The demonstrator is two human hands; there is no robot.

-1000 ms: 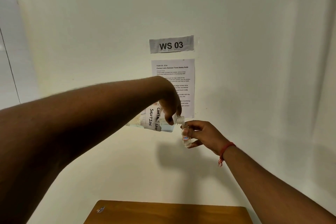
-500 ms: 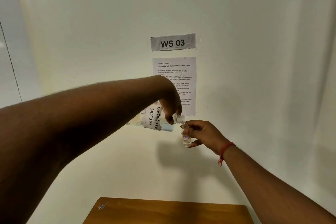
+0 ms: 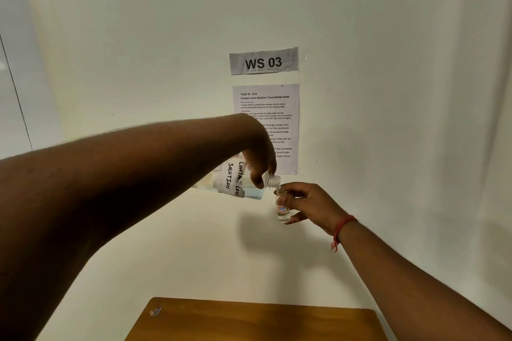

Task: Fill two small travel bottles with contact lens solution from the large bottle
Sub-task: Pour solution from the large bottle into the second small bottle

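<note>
My left hand [image 3: 260, 159] grips the large clear bottle [image 3: 235, 183], which bears a white label handwritten "Contact Lens Solution". The bottle is tipped nearly on its side, its uncapped threaded neck pointing right and down. My right hand [image 3: 310, 203] pinches a small clear travel bottle [image 3: 282, 209] held upright in the air, its mouth right under the large bottle's neck. Clear liquid shows in the lower part of the small bottle. A second travel bottle is not in view.
A brown wooden table [image 3: 255, 321] lies below at the bottom edge, with a small silvery scrap [image 3: 155, 310] near its left corner. On the white wall behind hang a "WS 03" sign [image 3: 263, 61] and a printed task sheet [image 3: 270, 108].
Both hands and both bottles keep almost the same pose. The view has shifted slightly, so the wall signs sit a little higher in the frame.
</note>
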